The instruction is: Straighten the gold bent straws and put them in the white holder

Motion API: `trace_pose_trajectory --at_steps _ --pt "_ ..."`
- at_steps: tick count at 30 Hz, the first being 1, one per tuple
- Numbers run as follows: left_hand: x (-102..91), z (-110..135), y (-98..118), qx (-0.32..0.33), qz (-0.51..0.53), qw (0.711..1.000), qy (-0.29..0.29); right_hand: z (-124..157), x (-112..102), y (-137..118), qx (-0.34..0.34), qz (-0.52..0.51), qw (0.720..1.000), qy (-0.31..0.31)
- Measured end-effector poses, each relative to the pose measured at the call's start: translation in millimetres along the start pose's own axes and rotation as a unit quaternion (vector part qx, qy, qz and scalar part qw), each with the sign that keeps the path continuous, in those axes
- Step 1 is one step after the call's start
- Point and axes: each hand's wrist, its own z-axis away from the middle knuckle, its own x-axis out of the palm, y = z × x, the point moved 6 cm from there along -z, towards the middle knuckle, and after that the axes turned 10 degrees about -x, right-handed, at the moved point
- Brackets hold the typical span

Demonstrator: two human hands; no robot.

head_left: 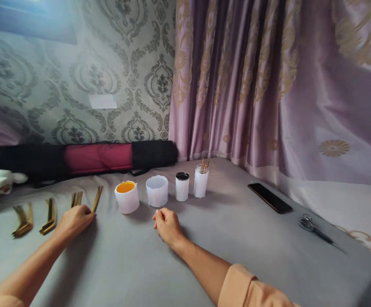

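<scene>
My left hand (76, 220) is closed at the lower ends of gold-coloured bent strips, its fingertips mostly hidden. One slim bundle of gold strips (97, 199) rises from its fingertips, and another bundle (76, 199) shows behind its knuckles. Further left lie two more bent bundles, one nearer (49, 216) and one at the far left (23, 221). My right hand (168, 227) rests on the grey cloth (134, 264) with its fingers curled in, nothing visible in them. Just behind it stands a wide white cup (157, 192); a white cup with an orange inside (127, 199) is to its left.
A narrow white can with a dark rim (182, 189) and a white-wrapped jar (200, 184) holding thin sticks (205, 163) stand right of the cups. Further right lie a black phone (270, 198) and a dark-handled tool (319, 232). A black-and-red long bag (98, 157) lies along the wall.
</scene>
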Motion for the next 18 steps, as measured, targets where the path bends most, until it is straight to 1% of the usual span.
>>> trace_pose_trajectory --at_steps 5,12,18 --pt "0.4 -0.8 -1.1 -0.006 -0.013 1.000 -0.026 -0.5 1.2 3.3 -0.003 -0.001 1.000 0.000" --pt "1.1 -1.7 -1.9 0.011 -0.008 1.000 -0.004 0.3 0.1 2.3 -0.003 0.002 1.000 0.001" --pt "4.6 -5.1 -4.6 0.014 -0.010 1.000 -0.016 0.3 0.0 0.2 -0.009 0.001 1.000 0.005"
